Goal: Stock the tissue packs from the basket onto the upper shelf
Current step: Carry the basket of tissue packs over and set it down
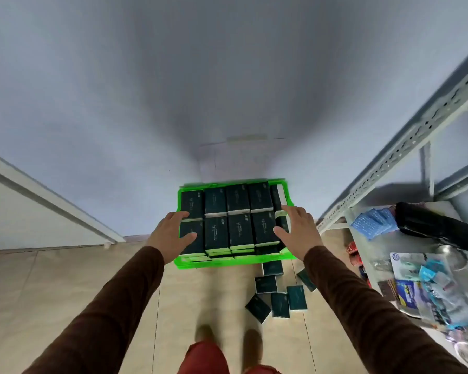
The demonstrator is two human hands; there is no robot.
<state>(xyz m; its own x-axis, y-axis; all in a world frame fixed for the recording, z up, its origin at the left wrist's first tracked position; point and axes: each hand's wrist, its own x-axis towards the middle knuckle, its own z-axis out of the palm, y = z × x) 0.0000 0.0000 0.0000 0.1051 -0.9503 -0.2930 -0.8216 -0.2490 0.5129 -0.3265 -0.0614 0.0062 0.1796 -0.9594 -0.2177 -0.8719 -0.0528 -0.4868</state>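
A bright green basket (189, 263) stands on the floor against the wall, filled with stacked dark green tissue packs (239, 225) in two rows. My left hand (170, 233) reaches over the basket's left side, fingers straight and spread above the packs. My right hand (297, 228) hovers over the basket's right side, fingers extended, thumb near the front right pack. Neither hand grips anything. Several loose tissue packs (280, 298) lie scattered on the tiled floor just in front of the basket to the right.
A grey metal shelving unit (405, 147) runs along the right. Its lower shelf (368, 255) carries blue packets, a black object and plastic-wrapped goods. A white sloped edge (46, 195) lies at the left. My feet (227, 338) stand on the beige tiles.
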